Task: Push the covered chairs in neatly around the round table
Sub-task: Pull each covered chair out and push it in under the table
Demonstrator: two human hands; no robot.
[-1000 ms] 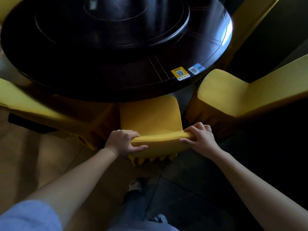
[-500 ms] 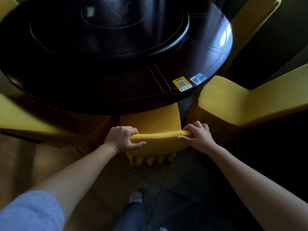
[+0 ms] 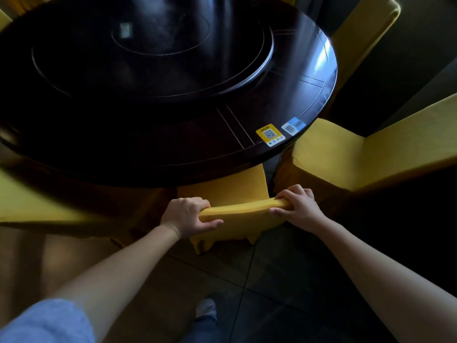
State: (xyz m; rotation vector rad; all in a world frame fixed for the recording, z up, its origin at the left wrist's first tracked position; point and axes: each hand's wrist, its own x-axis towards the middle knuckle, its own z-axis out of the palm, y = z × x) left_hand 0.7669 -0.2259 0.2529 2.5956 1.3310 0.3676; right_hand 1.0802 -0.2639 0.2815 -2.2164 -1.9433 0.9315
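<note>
The dark round table (image 3: 319, 78) fills most of my view, its rim overhanging the seat of the yellow-covered chair (image 3: 230, 184) in front of me. Another covered chair (image 3: 346, 154) stands just beside it on the right, a third (image 3: 32, 206) close on the left. My left hand (image 3: 185, 215) and right hand (image 3: 300, 206) each grasp a corner of the chair's top rail, fingers curled over the fabric. I judge the risk is a skewed push: uneven force could swing the chair into the right neighbour, or the loose cover could slip and bunch under my grip
</note>
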